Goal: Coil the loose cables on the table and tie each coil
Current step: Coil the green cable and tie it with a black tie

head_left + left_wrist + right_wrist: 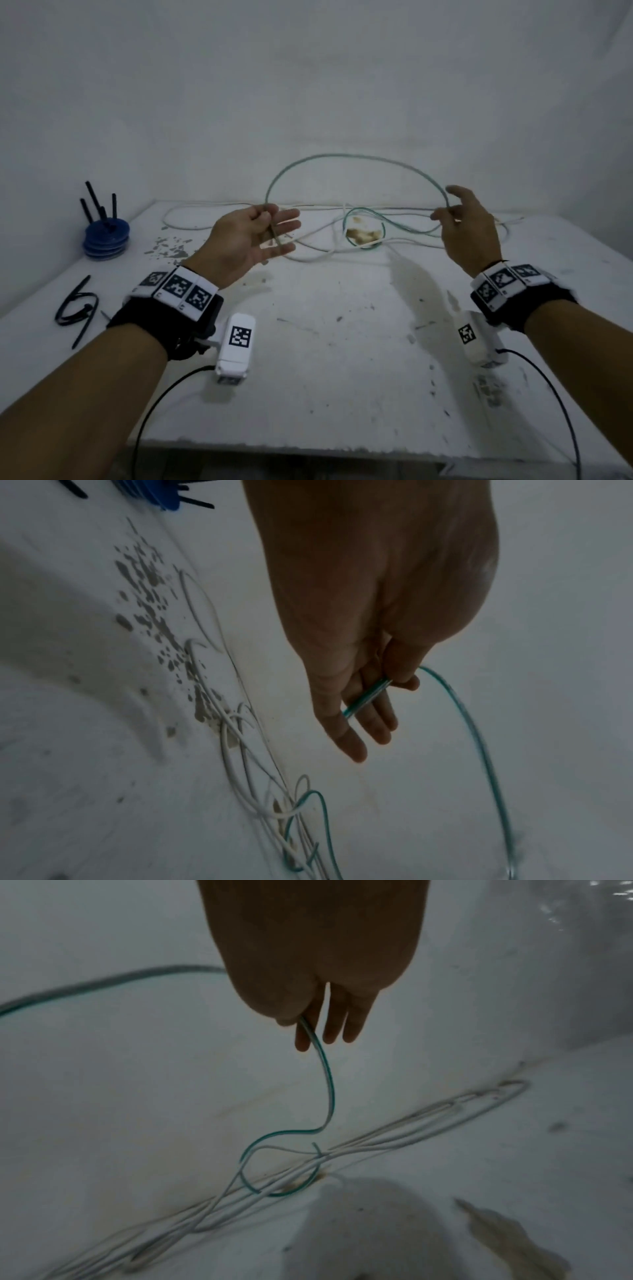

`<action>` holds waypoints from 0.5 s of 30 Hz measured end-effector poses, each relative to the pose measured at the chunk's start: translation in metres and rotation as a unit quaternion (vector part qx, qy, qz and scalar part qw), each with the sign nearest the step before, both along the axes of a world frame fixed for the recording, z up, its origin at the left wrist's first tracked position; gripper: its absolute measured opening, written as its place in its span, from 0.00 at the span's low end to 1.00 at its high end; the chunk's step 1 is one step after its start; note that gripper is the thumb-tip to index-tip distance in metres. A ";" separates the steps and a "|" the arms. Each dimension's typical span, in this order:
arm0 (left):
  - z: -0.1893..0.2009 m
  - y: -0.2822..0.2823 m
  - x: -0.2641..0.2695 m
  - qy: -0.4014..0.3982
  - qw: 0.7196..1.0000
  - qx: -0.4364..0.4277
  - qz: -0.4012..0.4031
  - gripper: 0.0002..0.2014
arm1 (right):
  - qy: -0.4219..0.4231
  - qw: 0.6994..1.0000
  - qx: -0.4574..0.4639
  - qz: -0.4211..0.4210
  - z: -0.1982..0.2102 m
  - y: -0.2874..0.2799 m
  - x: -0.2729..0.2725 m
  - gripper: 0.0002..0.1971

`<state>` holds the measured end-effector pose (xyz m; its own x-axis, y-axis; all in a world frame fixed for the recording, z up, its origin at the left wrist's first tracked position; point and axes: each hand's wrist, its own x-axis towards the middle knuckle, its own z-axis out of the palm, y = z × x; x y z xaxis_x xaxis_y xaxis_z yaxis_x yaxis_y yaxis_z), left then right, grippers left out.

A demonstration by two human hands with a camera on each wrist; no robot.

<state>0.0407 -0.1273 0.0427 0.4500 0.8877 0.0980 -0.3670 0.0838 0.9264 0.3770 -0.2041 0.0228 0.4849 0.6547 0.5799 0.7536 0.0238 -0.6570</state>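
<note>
I have the green cable (356,159) arching above the counter (342,342) between my hands, my left hand (251,240) pinching one end under the thumb with fingers straight, my right hand (467,229) pinching it further along, while its remainder trails down among the white cables (315,257).
</note>
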 end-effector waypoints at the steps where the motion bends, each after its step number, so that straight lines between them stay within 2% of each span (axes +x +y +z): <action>1: 0.000 -0.003 0.003 0.007 1.000 -0.010 -0.012 0.11 | -0.015 0.999 0.012 0.025 0.002 0.001 -0.012 0.16; 4: 0.000 -0.012 0.017 0.022 0.999 -0.021 -0.037 0.12 | -0.074 0.990 -0.049 0.107 0.009 0.007 -0.054 0.16; 7: 0.000 -0.020 0.032 0.031 0.998 -0.041 -0.041 0.12 | -0.097 0.966 -0.113 0.210 0.013 0.009 -0.101 0.11; 8: -0.001 -0.023 0.036 0.032 0.998 -0.046 -0.038 0.11 | -0.099 0.958 -0.126 0.238 0.014 0.009 -0.115 0.13; 9: -0.001 -0.024 0.037 0.030 0.998 -0.047 -0.031 0.11 | -0.085 0.951 -0.131 0.266 0.012 0.009 -0.127 0.15; 11: -0.001 -0.026 0.037 0.016 0.999 -0.051 -0.009 0.10 | -0.003 0.943 -0.124 0.307 0.011 0.005 -0.146 0.17; 13: -0.003 -0.024 0.032 -0.006 0.998 -0.065 0.004 0.10 | 0.091 0.934 -0.098 0.331 0.012 -0.001 -0.157 0.14; 15: -0.006 -0.022 0.026 -0.031 0.996 -0.079 0.000 0.09 | 0.137 0.923 -0.074 0.351 0.012 -0.008 -0.161 0.12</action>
<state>0.0666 -0.1492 0.0369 0.4476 0.8941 -0.0155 -0.4239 0.2274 0.8767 0.2161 -0.2117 0.0352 0.0262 0.9261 0.3764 0.3910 0.3370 -0.8565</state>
